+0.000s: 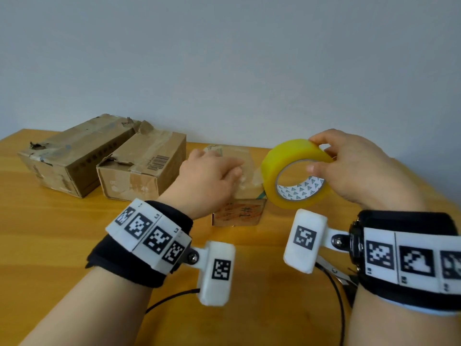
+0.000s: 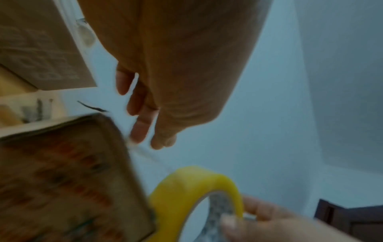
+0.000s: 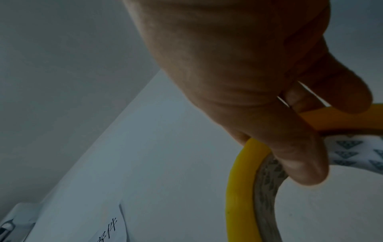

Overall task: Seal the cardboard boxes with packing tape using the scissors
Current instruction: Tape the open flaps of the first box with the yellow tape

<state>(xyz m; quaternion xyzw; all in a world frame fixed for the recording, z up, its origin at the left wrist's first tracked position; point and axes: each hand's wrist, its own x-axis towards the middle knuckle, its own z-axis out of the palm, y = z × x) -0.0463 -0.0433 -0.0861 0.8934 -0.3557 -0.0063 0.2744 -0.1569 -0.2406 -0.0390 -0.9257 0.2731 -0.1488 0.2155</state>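
Observation:
A small cardboard box (image 1: 238, 212) stands at the table's middle, with red writing on its near side (image 2: 68, 180). My left hand (image 1: 212, 176) lies flat on its top with straight fingers (image 2: 140, 124), pressing clear tape down. My right hand (image 1: 349, 166) grips a yellow roll of packing tape (image 1: 294, 176) just right of the box, thumb inside the core and fingers over the rim (image 3: 298, 147). A strip of tape runs from the roll (image 2: 192, 193) onto the box top. The scissors (image 1: 334, 270) lie on the table under my right wrist, mostly hidden.
Two larger worn cardboard boxes (image 1: 72, 156) (image 1: 144, 168) sit side by side at the back left of the wooden table (image 1: 62, 245). A pale wall rises right behind the table. Black cables (image 1: 336, 295) trail across the near table.

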